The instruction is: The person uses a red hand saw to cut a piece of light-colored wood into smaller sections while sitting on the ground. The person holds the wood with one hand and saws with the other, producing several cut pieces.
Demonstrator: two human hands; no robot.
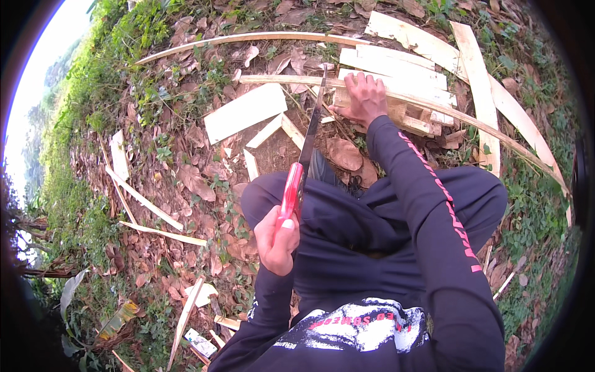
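My left hand [277,240] is wrapped round the red handle of a hand saw [313,119], whose dark blade points away from me. Near its tip, the blade crosses a long thin wooden strip [282,79]; whether the teeth bite into it I cannot tell. Just right of the blade, my right hand [364,96] presses down on the strip, fingers curled over its far side and thumb on the near side. Beneath that hand is a stack of pale boards [403,73], which carries the strip. The strip's left end juts out past the stack, and its other end runs off to the right.
A pale rectangular board [246,113] lies left of the blade, with short offcuts [265,131] beside it. Long planks [480,93] lie at the far right, and a long strip [248,38] lies beyond the stack. Dry leaves and green plants [111,87] cover the ground.
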